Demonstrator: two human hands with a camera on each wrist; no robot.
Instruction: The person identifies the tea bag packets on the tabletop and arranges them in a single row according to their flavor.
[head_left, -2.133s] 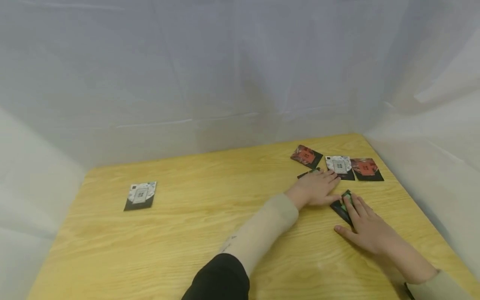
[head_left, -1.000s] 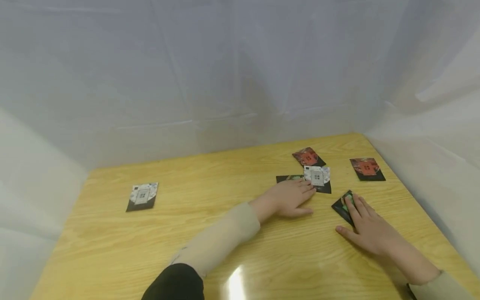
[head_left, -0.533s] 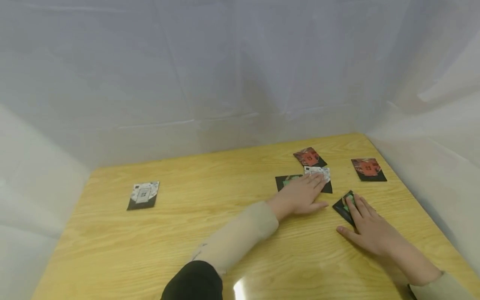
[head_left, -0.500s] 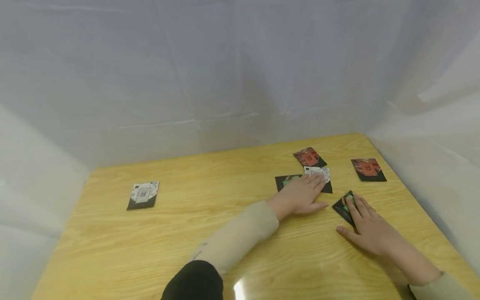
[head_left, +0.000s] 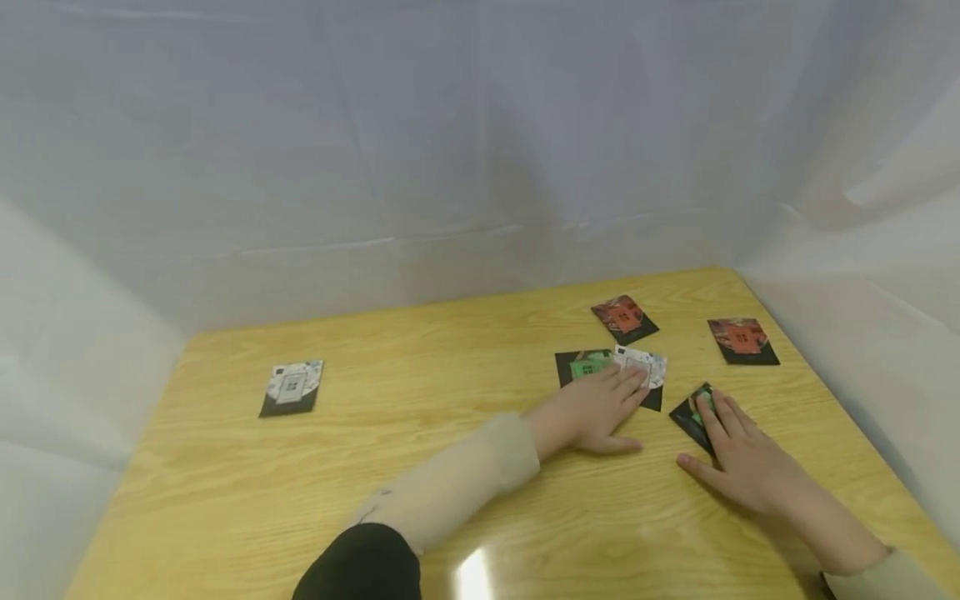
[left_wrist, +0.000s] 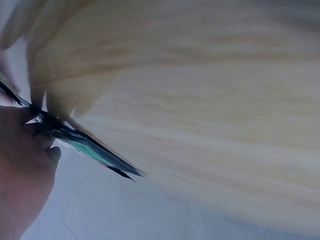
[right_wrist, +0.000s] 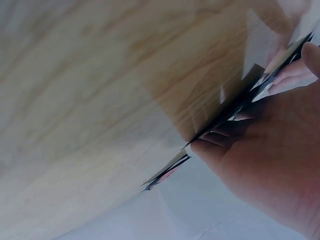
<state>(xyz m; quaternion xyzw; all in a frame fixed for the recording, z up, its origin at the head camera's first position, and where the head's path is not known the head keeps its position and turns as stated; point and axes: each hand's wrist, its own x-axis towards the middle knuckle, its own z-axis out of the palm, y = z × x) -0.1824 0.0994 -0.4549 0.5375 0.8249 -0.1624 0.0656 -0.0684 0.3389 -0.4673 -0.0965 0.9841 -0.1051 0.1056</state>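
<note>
My left hand lies with straight fingers on a flat white-and-black packet right of the table's middle. Under and beside that hand, a green-and-black packet shows in part, its edge meeting the white one. My right hand rests spread on another green-and-black packet, its fingertips covering part of the print. In the left wrist view, my fingers touch packets seen edge-on. In the right wrist view, my hand lies over a dark packet edge.
A red-and-black packet lies behind the left hand, and a second red packet is near the right table edge. A white packet sits alone at the left of the wooden table. White sheeting surrounds the table.
My left hand has slid the white packet left from beside the right-hand red one, then slightly nearer and turned. The left green packet has shifted left. The right hand stays put.
</note>
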